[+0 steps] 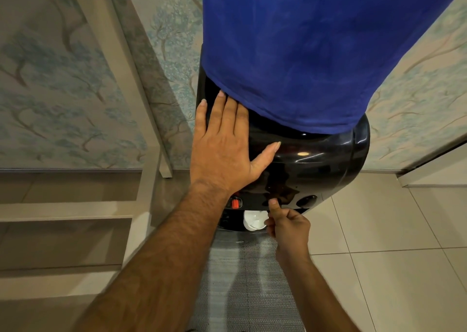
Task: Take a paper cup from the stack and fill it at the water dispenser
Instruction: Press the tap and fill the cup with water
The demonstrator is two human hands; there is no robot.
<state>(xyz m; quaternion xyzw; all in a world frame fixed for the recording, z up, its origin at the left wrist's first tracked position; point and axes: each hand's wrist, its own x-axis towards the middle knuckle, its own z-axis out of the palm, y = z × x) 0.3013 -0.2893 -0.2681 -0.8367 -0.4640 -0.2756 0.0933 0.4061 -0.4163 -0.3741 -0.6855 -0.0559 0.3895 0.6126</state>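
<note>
Looking down the front of a black dispenser (pixel 316 159) topped by a blue-covered bottle (pixel 303 53). The right hand (pixel 288 226) is the nearer one to the white cup (pixel 254 220): its fingers curl closed on the cup's rim, thumb raised against the dispenser front above. The cup sits just left of that grip, upright, mouth facing up, under the taps, right of a red tap (pixel 235 202). Whether water is flowing cannot be told. The left hand (pixel 225 149) lies flat and spread on the dispenser's top, well above the cup, holding nothing.
</note>
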